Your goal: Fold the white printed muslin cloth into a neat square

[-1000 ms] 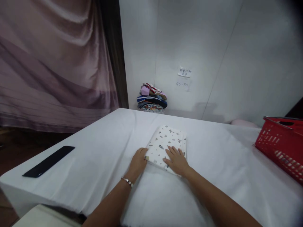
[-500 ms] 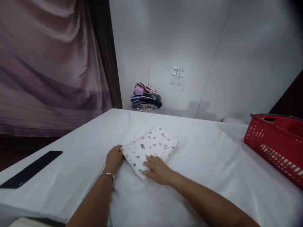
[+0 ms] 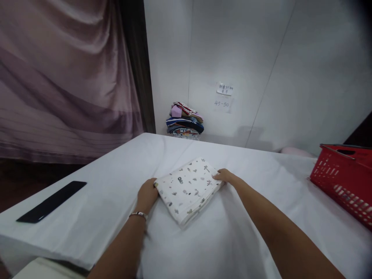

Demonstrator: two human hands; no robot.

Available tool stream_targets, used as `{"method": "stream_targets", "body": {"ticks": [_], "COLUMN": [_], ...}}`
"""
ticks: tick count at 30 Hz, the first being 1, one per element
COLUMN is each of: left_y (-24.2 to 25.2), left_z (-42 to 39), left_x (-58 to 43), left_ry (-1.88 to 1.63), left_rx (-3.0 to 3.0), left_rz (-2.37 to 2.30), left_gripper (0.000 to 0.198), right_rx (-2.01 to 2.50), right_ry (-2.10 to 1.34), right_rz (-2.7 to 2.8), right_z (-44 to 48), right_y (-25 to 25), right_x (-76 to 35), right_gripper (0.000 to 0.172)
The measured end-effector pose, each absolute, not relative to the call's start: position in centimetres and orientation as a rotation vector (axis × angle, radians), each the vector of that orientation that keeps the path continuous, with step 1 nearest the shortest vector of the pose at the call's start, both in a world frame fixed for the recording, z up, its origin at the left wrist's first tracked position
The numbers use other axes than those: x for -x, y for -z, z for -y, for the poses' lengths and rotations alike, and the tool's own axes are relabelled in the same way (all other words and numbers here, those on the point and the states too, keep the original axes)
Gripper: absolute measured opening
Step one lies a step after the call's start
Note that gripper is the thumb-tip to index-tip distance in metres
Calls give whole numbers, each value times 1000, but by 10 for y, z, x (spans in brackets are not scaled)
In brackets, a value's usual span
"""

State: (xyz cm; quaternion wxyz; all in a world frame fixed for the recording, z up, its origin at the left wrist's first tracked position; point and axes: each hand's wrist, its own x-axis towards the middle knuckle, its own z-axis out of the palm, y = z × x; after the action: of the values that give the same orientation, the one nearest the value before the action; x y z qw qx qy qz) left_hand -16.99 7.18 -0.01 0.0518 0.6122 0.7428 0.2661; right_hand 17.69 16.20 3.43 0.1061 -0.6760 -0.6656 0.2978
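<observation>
In front of me a folded white cloth [image 3: 188, 188] with a small grey and tan print lies on the white-covered table [image 3: 116, 170], turned cornerwise. My left hand [image 3: 148, 192], with a bracelet at its wrist, is closed on the cloth's left corner. At the right corner, my right hand [image 3: 224, 176] pinches the layered edge between thumb and fingers. The fingertips of both hands are partly hidden by the cloth.
A long black flat panel [image 3: 54, 202] lies at the table's left side. To the right stands a red plastic basket [image 3: 340, 182]. Beyond the far edge is a pile of folded clothes [image 3: 185, 122] against the wall. A pinkish curtain [image 3: 66, 77] hangs at the left.
My right hand has gone from lying flat on the cloth's near part to gripping its right corner. My left hand keeps its corner. The whole view has shifted slightly.
</observation>
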Motion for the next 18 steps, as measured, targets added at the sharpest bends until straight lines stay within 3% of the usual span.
{"method": "stream_targets", "body": {"ticks": [5,12,15,18], "left_y": [-14,-25,-26,-27], "left_z": [-86,-150,-170,-171], "left_x": [171,156,144,142], "left_ry": [-587,-513,-517,-548], "left_rx": [-1873,-1831,-1791,-1697], "left_rz": [-2250,-2152,-2042,-2067], "left_gripper": [22,22,16,21], "right_rx": [2021,1842,1672,1562], "right_ry": [-1052,-1209,-1415,-1531], "right_rz": [1885,1683,1476,1260], "right_z": [-142,-46,-12,-1], "right_y": [-35,-22,-14,-13], "right_x": [-194,-215,-215,-216], "right_gripper": [53,34,41,66]}}
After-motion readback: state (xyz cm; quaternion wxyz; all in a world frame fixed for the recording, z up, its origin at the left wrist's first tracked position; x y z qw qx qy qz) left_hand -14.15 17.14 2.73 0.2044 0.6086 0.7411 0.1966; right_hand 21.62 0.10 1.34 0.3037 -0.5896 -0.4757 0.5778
